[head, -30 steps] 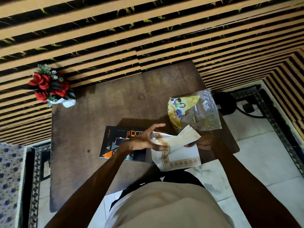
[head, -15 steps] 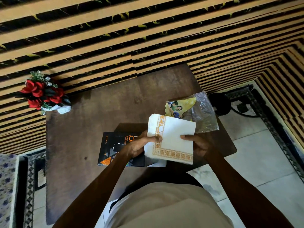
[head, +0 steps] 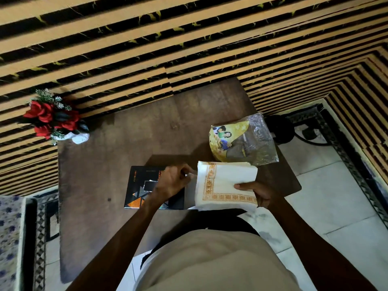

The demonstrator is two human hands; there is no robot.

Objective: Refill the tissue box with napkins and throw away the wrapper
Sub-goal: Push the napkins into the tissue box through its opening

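A stack of white napkins (head: 227,181) with an orange patterned border is held over the front edge of the brown table (head: 100,175). My right hand (head: 257,193) grips the stack from its right side, thumb on top. My left hand (head: 173,181) hovers at the stack's left edge above the black tissue box (head: 139,187), fingers curled; whether it pinches a napkin is unclear. The empty clear and yellow wrapper (head: 243,141) lies on the table behind the napkins.
A small vase of red flowers (head: 52,118) stands at the table's back left corner against the striped wall. A dark round object (head: 279,128) with a cable sits on the tiled floor to the right. A patterned rug lies at the left.
The napkin stack was fanned, then squared and laid flat. My left hand has let go of its left edge and drawn slightly left over the box.
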